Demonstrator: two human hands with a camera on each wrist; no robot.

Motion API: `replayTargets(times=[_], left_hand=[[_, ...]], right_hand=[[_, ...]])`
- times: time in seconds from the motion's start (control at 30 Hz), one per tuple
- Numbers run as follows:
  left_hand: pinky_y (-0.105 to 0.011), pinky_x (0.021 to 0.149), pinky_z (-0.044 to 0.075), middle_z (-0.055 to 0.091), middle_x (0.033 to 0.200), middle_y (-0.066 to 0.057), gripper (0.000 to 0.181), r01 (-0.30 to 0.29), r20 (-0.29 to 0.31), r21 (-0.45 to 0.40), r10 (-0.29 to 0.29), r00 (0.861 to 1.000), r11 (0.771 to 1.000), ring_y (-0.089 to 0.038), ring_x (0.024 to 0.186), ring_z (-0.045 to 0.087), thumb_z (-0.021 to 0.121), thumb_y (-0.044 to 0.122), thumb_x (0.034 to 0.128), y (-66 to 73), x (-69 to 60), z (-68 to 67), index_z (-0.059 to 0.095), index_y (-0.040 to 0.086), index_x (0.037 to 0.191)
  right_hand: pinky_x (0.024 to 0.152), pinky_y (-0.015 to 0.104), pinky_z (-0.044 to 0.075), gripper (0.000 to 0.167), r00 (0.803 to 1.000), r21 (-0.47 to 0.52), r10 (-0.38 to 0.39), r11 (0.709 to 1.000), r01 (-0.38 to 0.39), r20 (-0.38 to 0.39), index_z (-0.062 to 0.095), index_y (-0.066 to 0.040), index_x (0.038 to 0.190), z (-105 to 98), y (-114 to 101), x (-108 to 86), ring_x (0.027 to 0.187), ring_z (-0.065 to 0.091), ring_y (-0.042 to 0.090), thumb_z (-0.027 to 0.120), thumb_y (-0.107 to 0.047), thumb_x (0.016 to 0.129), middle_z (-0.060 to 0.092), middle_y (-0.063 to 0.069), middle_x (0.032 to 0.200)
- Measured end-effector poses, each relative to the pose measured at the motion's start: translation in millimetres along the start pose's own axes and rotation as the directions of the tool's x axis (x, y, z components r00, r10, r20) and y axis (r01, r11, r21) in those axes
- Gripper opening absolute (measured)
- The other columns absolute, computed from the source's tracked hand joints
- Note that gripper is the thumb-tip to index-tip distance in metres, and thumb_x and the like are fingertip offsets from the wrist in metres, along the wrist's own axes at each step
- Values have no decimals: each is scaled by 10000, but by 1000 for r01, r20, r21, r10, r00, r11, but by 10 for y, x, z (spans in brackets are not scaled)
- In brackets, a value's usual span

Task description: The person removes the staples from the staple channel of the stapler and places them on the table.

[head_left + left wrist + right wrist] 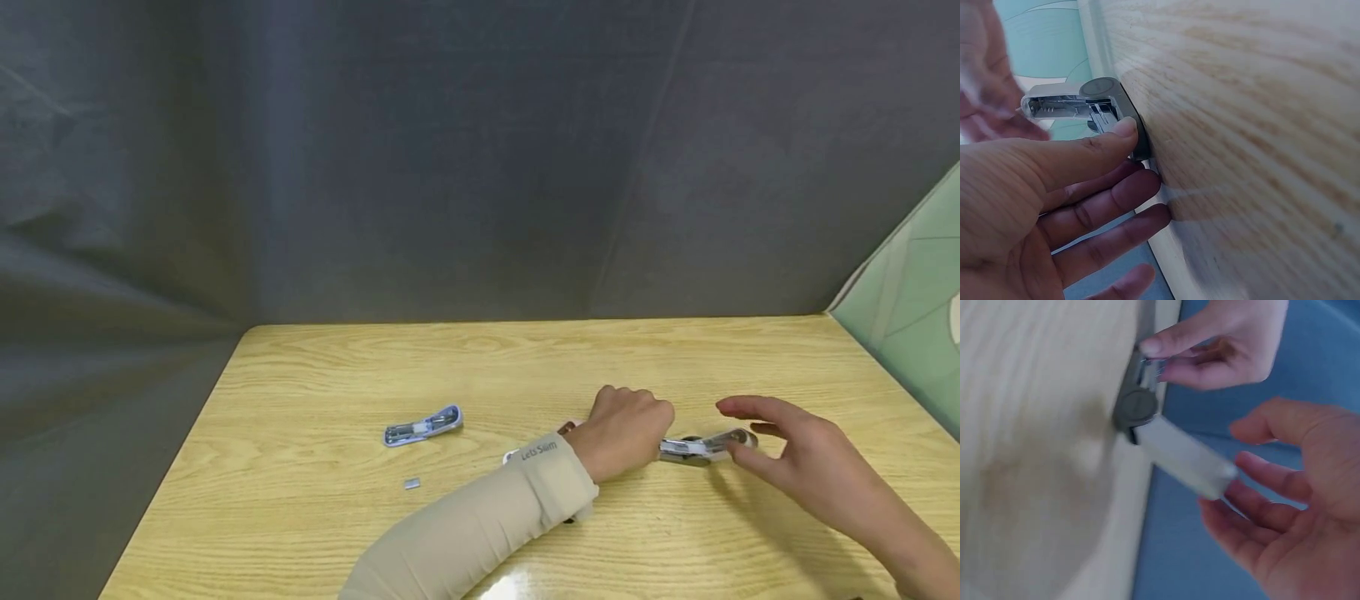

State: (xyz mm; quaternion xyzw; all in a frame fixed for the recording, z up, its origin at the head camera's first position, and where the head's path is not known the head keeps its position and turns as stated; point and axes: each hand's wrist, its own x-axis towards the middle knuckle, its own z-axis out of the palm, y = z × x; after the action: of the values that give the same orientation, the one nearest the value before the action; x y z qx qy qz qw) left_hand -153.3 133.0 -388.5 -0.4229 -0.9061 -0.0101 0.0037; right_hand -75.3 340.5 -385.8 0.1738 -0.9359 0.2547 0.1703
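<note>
A grey and white stapler (686,451) is spread wide open near the table's right side. My left hand (628,432) pinches the end of its dark base between thumb and fingers; the thumb presses beside the metal staple channel in the left wrist view. My right hand (1310,500) is beside the raised light-coloured arm of the stapler (1182,456), its fingers loosely spread and the fingertips at the arm's free end. Whether they touch it is hard to tell. Farther left on the table lies an opened blue stapler (423,427), with a small strip of staples (412,483) in front of it.
The wood-grain table (315,375) ends at a dark sheet (450,167) behind it. A green patterned surface (907,283) borders the right. Parts of a white item (509,457) and a brownish item (566,427) show around my left forearm, mostly hidden.
</note>
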Motion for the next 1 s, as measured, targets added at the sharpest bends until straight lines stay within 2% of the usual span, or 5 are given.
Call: replayTargets(times=[0.1, 0.2, 0.5, 0.83, 1.0], left_hand=[[-245, 480, 264, 266, 535, 67, 441, 0, -1, 3, 0, 1000, 1000, -92, 493, 227, 733, 224, 967, -7, 6, -3, 474, 237, 611], [-247, 493, 301, 327, 541, 81, 377, 18, 10, 1, -18, 1000, 1000, -87, 494, 273, 752, 229, 955, -6, 21, -10, 536, 250, 646], [-256, 524, 335, 410, 556, 100, 309, 33, 27, -5, -33, 999, 999, -77, 501, 329, 733, 209, 965, 35, 39, 17, 590, 270, 698], [-254, 532, 333, 397, 553, 97, 327, 36, 20, 11, -36, 999, 999, -81, 508, 318, 732, 225, 970, 29, 28, 18, 584, 267, 681], [-260, 541, 335, 403, 562, 102, 332, 40, 23, 11, -41, 999, 999, -79, 512, 328, 743, 229, 961, 30, 22, 14, 579, 269, 676]], right_hand=[[582, 122, 411, 507, 998, -63, -35, 997, 32, -54, 695, -114, 1224, -29, -124, 31, 932, 578, 8, 864, 27, 766, 710, 48, 1127], [505, 169, 395, 487, 996, -48, -61, 997, 57, -72, 703, -150, 1207, -24, -250, 68, 962, 567, -11, 854, 30, 780, 706, -1, 1107], [624, 136, 461, 381, 991, -15, -128, 992, 128, -39, 737, -147, 1060, 71, -313, 126, 758, 627, 2, 830, 88, 774, 720, -56, 935], [575, 229, 524, 192, 996, -15, -15, 1000, 16, 91, 757, -92, 991, 92, -212, 140, 720, 645, -10, 800, 34, 851, 736, -24, 915], [579, 255, 530, 151, 993, -52, -10, 999, 17, 120, 765, -98, 964, 113, -191, 162, 727, 627, -16, 794, 13, 865, 727, -47, 903]])
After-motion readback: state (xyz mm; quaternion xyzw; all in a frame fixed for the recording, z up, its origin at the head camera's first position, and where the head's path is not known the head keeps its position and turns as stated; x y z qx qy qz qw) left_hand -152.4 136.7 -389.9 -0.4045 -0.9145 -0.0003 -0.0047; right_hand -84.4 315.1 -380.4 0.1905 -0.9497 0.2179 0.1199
